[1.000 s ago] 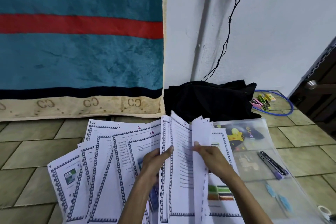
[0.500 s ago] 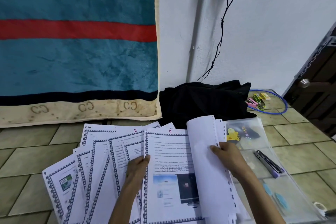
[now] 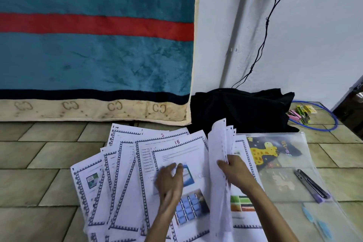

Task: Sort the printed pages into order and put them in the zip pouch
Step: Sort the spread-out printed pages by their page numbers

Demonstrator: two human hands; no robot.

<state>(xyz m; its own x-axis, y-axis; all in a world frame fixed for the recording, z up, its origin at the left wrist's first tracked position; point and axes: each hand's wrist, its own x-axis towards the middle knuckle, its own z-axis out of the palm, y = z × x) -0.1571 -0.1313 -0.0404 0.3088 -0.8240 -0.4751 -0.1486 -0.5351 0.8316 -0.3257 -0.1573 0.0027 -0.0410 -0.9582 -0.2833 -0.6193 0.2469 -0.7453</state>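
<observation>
My right hand (image 3: 234, 173) pinches a few raised pages (image 3: 218, 163) at their punched edge; my left hand (image 3: 170, 180), blurred, lies flat and relaxed on sheet 15 (image 3: 182, 155). I should read each handwritten number before laying a sheet down. The pouch (image 3: 282, 165) waits at three o'clock on the floor.

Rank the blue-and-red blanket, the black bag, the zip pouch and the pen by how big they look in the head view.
1. Blanket, by far the largest.
2-3. Black bag and zip pouch: alike; the pouch lies nearer the camera, so unranked.
4. Pen, smallest.
</observation>
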